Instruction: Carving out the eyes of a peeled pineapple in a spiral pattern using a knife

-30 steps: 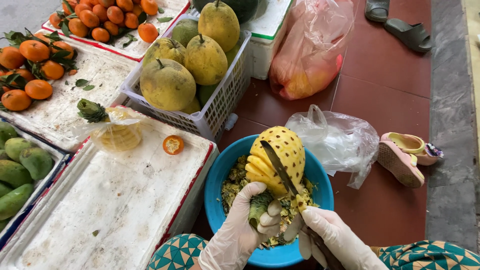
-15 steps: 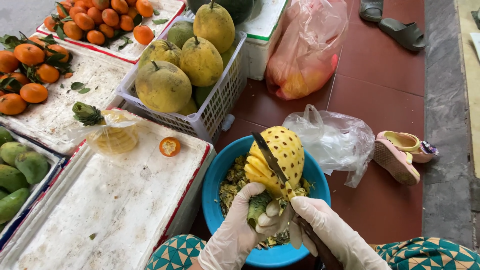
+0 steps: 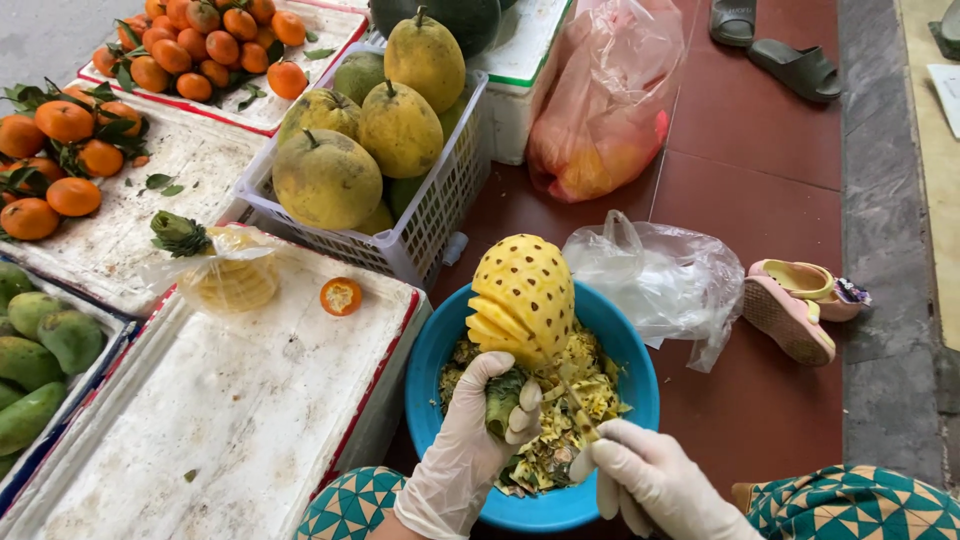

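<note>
A peeled yellow pineapple (image 3: 522,290) with spiral grooves stands tilted over a blue bowl (image 3: 432,350) full of peel scraps. My left hand (image 3: 470,440), in a thin white glove, grips the pineapple by its green crown stub. Just right of it my gloved right hand (image 3: 640,480) holds a knife (image 3: 575,410); the thin blade points up toward the base of the fruit, and the handle is hidden in the glove.
A white foam lid (image 3: 250,400) to the left carries a bagged peeled pineapple (image 3: 225,270) and a cut orange half (image 3: 341,296). A white basket of pomelos (image 3: 370,140), tangerines (image 3: 60,160), mangoes (image 3: 40,340), plastic bags (image 3: 660,280) and sandals (image 3: 800,305) surround the bowl.
The knife has come off the pineapple's face and dropped low beside its base. The pineapple has shifted slightly left and turned, and my right hand has pulled back.
</note>
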